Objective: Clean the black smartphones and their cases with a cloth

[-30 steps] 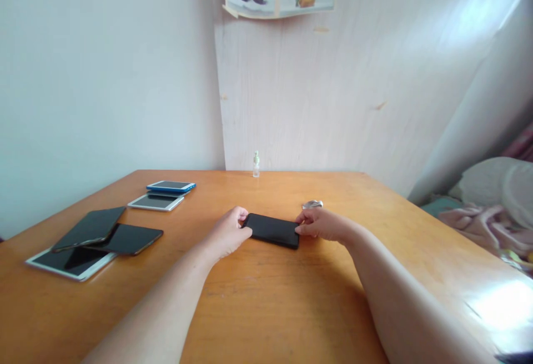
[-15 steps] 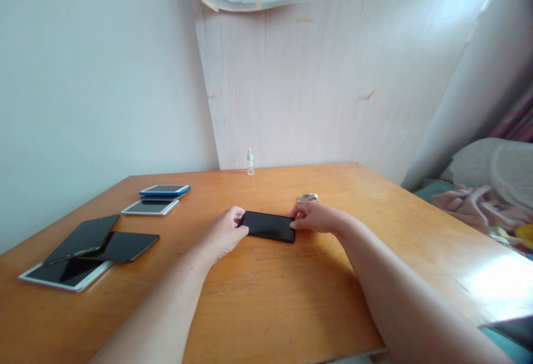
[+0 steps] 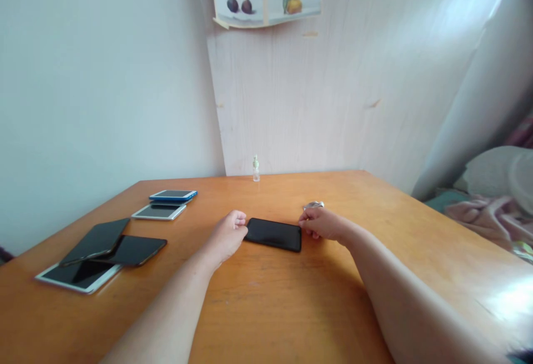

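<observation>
At either end of the black phone (image 3: 273,235) | left hand (image 3: 228,235): loosely parted | right hand (image 3: 320,223): fingertips bunched

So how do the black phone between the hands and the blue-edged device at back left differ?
The black phone has a dark border; the blue-edged device has a white one. The black phone lies on the table; the blue-edged device tops a stack. Both lie screen up.

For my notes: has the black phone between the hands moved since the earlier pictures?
No, not noticeably. Judged against the pump bottle, the black phone keeps nearly the same place.
</observation>
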`<state>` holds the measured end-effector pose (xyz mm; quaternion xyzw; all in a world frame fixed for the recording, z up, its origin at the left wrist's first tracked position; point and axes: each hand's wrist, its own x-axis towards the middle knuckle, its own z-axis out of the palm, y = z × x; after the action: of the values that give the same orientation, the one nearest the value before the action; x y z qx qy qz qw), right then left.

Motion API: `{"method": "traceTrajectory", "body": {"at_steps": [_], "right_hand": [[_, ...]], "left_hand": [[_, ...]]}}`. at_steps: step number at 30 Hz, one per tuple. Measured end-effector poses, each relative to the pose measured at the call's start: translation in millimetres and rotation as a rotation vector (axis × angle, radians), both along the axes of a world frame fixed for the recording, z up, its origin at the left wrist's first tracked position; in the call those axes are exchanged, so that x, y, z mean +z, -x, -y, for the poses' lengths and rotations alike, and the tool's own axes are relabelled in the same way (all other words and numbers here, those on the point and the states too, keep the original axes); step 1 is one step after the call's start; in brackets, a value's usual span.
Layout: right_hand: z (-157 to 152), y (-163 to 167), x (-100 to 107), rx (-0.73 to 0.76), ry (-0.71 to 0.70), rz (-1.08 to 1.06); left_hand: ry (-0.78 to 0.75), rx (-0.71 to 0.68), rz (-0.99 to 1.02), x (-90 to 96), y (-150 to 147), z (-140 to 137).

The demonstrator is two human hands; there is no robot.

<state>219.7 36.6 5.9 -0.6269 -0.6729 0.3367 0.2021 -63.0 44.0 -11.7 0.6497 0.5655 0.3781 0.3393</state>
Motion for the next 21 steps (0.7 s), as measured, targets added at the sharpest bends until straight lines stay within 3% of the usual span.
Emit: {"method": "traceTrajectory", "body": {"at_steps": [4,8,13,21], "right_hand": [[1,7,-5,0.015,-0.214,0.179],[12,20,-7,0.128,-0.398,0.286],[27,33,-7,0.261,-0.388,0.333],[30,42,-3,0.250,-0.409,0.390]], "left_hand": [[-0.050,0.064,-0.079,-4.5,5,-3],[-0.076,0.112,-0.109,-9.0,9,-7],[-0.078,0.114,-0.119,-12.4,10,-9],[-0.026,0.074,-0.044,-11.4,6,-6]]}}
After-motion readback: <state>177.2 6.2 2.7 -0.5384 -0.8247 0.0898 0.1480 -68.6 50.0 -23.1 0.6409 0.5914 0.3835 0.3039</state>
